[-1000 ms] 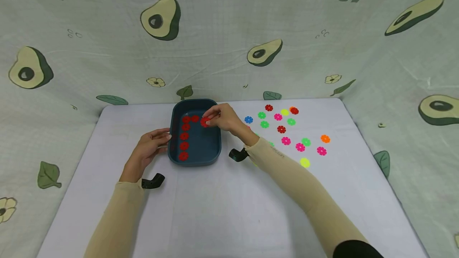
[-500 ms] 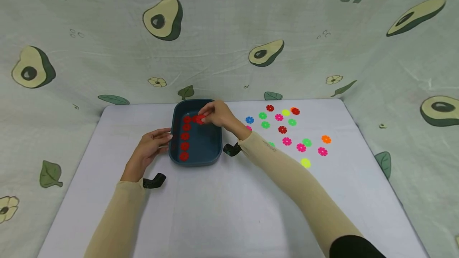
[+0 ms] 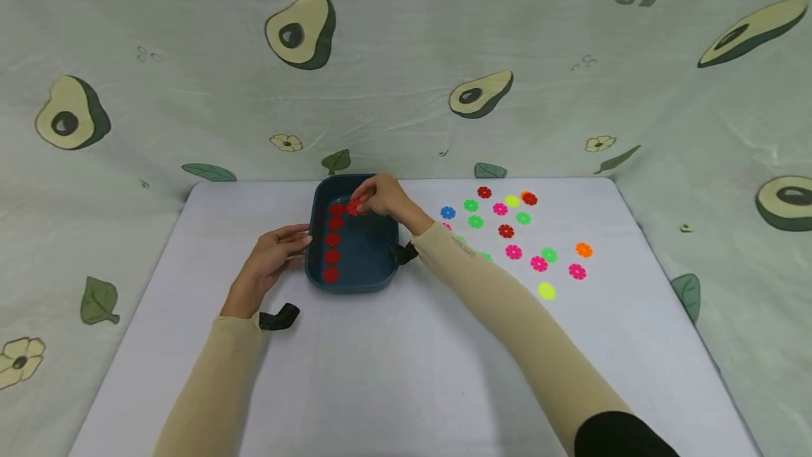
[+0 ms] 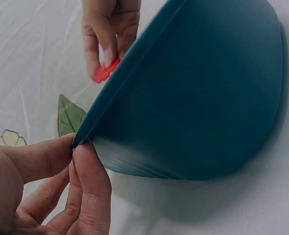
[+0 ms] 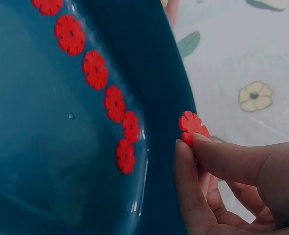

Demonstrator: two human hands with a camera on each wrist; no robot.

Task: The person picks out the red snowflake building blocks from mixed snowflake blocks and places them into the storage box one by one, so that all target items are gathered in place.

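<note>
A dark teal rectangular tray [image 3: 371,263] lies on the white-covered table. My left hand [image 3: 271,259] pinches its left rim between thumb and fingers, as the left wrist view shows. Several red notched plastic discs [image 5: 95,70] form a row along the tray's left side and turn at the far left corner. Between the thumb and fingertips of my right hand [image 3: 385,197] is another red notched disc [image 5: 191,128]. That hand holds it above the far part of the tray, apart from the discs lying inside.
Right of the tray, loose discs are scattered over the table [image 3: 438,358]: several green [image 3: 476,221] and pink [image 3: 513,252], some red [image 3: 505,231], yellow [image 3: 546,291], orange [image 3: 583,250] and a blue disc [image 3: 447,212]. A patterned cloth [image 3: 393,118] hangs behind.
My right hand has moved left over the tray with the red disc, toward the far left corner. My left hand keeps its place on the rim. The head view has shifted slightly.
</note>
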